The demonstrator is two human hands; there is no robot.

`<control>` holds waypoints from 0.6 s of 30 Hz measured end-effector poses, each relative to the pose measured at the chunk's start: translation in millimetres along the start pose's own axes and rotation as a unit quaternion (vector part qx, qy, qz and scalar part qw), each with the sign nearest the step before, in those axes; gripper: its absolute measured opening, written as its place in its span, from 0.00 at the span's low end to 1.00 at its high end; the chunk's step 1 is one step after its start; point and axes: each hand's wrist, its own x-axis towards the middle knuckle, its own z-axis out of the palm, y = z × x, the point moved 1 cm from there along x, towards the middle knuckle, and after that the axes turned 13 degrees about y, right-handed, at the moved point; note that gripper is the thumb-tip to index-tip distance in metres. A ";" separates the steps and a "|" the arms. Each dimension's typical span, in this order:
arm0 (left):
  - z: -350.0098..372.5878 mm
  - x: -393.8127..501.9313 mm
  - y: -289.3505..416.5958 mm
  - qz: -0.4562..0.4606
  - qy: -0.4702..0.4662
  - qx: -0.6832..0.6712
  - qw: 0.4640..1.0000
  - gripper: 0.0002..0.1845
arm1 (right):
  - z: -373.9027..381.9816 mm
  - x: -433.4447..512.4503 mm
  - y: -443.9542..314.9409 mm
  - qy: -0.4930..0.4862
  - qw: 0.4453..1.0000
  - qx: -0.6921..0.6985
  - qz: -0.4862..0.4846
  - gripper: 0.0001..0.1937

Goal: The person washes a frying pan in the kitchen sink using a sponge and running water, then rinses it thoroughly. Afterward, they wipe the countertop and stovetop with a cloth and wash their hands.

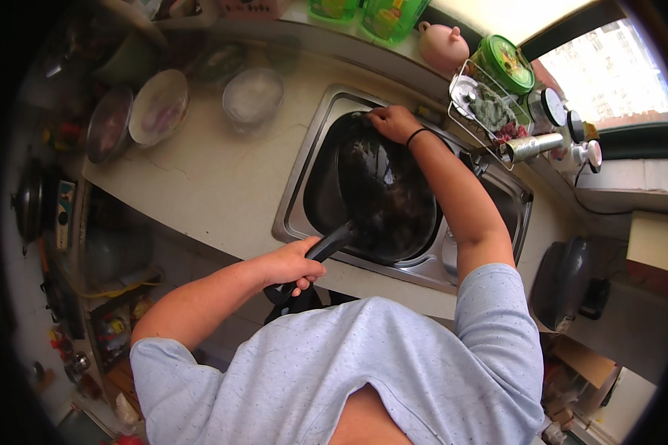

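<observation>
A black wok (387, 211) with a long black handle (333, 241) lies over the left basin of a stainless steel sink (296, 214). My left hand (296, 262) is closed around the handle, near the front edge of the counter. At the far side of the wok, my right hand (392, 123) curls at the rim, and its fingertips are partly hidden. A black band circles my right wrist. Dark, slightly shiny patches show on the wok's surface. To its right, my right forearm crosses over part of the sink.
Bowls, including a pale bowl (160, 108) and a clear one (253, 97), stand on the counter (217, 183) at left. A wire rack (487, 119) holds a green scrubber behind the faucet (534, 146). Jars and a pink pot (444, 47) line the window ledge.
</observation>
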 end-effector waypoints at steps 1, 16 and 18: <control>0.2 0.8 1.6 -0.002 -0.010 0.006 1.000 0.22 | 6.8 5.5 44.0 0.020 0.999 -0.012 0.047 0.18; -16.0 -0.1 -17.3 -0.024 0.009 0.007 1.000 0.26 | 29.5 -57.5 90.9 0.101 0.986 -0.018 0.134 0.17; -21.2 6.6 -23.2 -0.036 0.000 -0.004 0.999 0.26 | 33.7 -94.4 138.9 0.077 0.976 -0.053 0.195 0.18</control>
